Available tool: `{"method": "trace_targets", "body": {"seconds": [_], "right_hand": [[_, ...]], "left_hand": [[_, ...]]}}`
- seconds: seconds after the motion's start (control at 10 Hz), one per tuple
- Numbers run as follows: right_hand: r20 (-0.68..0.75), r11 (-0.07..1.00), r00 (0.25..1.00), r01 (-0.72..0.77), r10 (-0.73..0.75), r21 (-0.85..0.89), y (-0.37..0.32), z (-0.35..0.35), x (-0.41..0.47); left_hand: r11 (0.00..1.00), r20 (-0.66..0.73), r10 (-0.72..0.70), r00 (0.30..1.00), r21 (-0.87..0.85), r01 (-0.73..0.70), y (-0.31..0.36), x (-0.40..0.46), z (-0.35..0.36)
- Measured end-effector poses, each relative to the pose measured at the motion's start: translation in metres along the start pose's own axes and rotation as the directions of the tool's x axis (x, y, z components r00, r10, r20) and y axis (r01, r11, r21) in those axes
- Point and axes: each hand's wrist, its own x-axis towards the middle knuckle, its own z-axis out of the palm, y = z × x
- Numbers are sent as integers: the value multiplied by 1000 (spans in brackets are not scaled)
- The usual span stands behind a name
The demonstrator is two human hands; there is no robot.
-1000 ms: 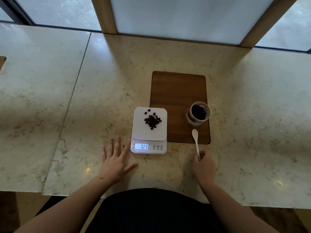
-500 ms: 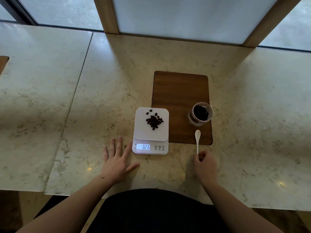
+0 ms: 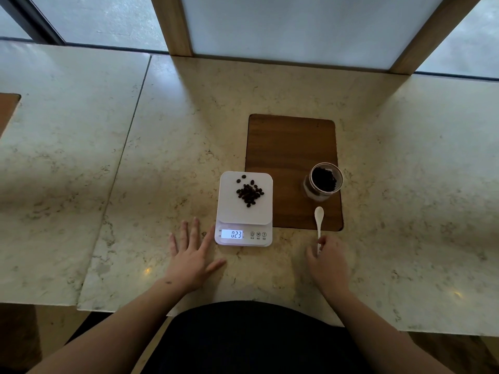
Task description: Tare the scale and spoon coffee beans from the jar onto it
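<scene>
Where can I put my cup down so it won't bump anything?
The far half of the wooden board, behind the jar, is bare. So is the counter left of the scale. It is crowded near the spoon, right hand and left hand.

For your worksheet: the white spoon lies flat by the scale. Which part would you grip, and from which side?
Grip the spoon by its thin handle end, from the near side. The bowl points away toward the jar, while the handle points at the right hand, whose fingers already touch it.
</scene>
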Motion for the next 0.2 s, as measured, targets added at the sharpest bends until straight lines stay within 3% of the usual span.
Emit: {"method": "trace_targets", "body": {"seconds": [0.2], "right_hand": [[89, 956, 953, 293, -291, -18, -34, 9, -13]], "left_hand": [[992, -85, -30, 996, -128, 18, 8, -3, -7]]}}
